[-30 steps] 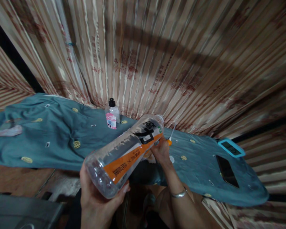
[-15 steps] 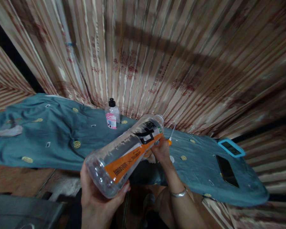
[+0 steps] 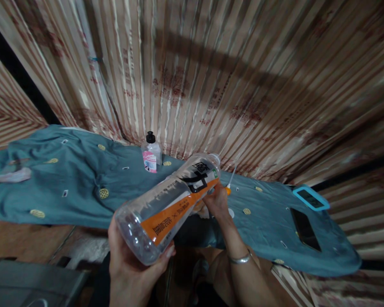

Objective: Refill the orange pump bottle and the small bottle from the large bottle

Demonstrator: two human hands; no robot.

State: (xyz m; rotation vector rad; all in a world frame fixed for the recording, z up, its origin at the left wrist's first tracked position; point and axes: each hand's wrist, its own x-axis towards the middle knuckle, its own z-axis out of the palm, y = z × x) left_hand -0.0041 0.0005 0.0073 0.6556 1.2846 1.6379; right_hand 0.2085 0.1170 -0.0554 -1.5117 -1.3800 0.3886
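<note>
My left hand point(image 3: 131, 268) grips the base of a large clear plastic bottle point(image 3: 169, 204) with an orange and black label. The bottle is tilted, its open neck pointing away toward the curtain. Under the bottle's neck, my right hand point(image 3: 216, 202) is closed on a small orange item with a thin white tip point(image 3: 228, 183); most of that item is hidden by the fingers. A metal bangle point(image 3: 240, 259) sits on my right wrist.
A teal patterned cloth point(image 3: 83, 187) covers a low surface across the view. On it stand a small clear bottle with a black cap and pink label point(image 3: 150, 153), a dark phone point(image 3: 304, 229) and a teal-framed device point(image 3: 310, 198). Striped curtains hang behind.
</note>
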